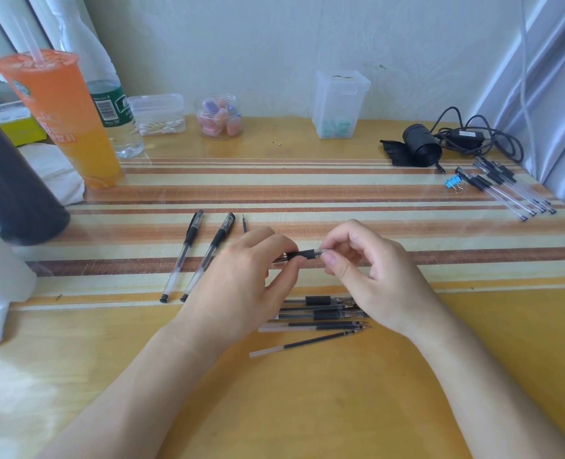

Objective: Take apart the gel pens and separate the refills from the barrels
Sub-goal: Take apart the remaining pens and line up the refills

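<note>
A gel pen (304,254) with a black grip is held level above the desk between both hands. My left hand (244,279) grips its barrel end, and my right hand (363,263) pinches its clear tip end. Two capped gel pens (195,256) lie side by side to the left. A thin refill tip (244,223) pokes out behind my left hand. Under my hands lie barrels with black grips (324,308) and loose refills (307,343). A bundle of capped pens (506,190) sits at the far right.
An orange drink cup (65,120) with a straw, a water bottle (112,104) and a dark cylinder (13,187) stand at the left. Clear containers (339,104) line the back wall. A black device with cable (421,144) and a blue binder clip (453,184) lie right.
</note>
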